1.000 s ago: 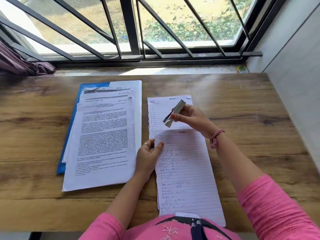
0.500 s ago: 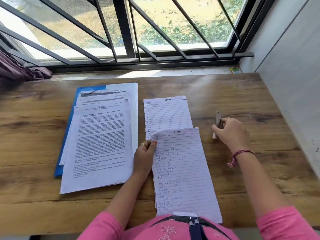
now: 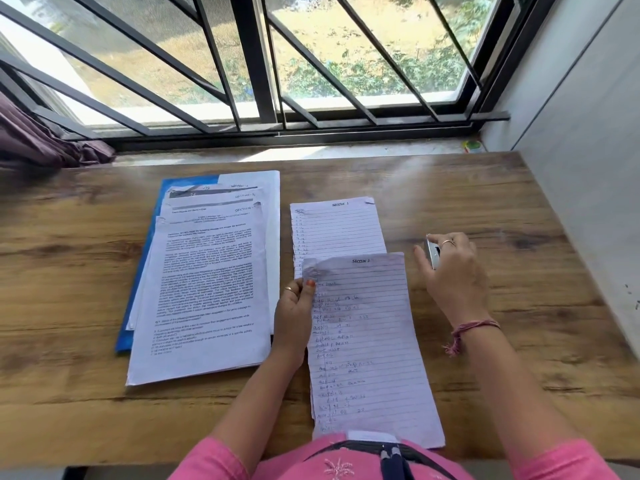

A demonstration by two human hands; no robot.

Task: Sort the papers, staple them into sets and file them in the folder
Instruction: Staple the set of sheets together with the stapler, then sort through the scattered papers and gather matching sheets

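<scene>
Stapler [image 3: 432, 253] sits under your right hand [image 3: 450, 271] on the right half of the table [image 3: 519, 209], well clear of the papers. Your fingers curl over its silver body, thumb stretched down its left side, so you are gripping it. Whether its base touches the wood I cannot tell.

Your left hand [image 3: 294, 313] is at the left edge of the front sheet [image 3: 367, 341], thumb pinching the paper just below its crumpled top-left corner, fingers curled along the edge. That sheet is lined, handwritten, headed "Section 3", and runs from mid-table to the near edge, where its bottom hangs over toward your pink top.

Just behind it lies the back sheet [image 3: 337, 230], also lined, headed "Section 1"; the front sheet covers its lower part.

Toward the left you have the stack [image 3: 207, 282] of printed pages, fanned so several headers show at the top, lying on the blue folder [image 3: 166, 216]. The folder's blue shows along the stack's left side and at its far-left corner. The stack's right edge comes near your left wrist.

Beyond the far edge runs the window sill, with a small green thing [image 3: 472, 146] at its right end, too small to make out.
</scene>
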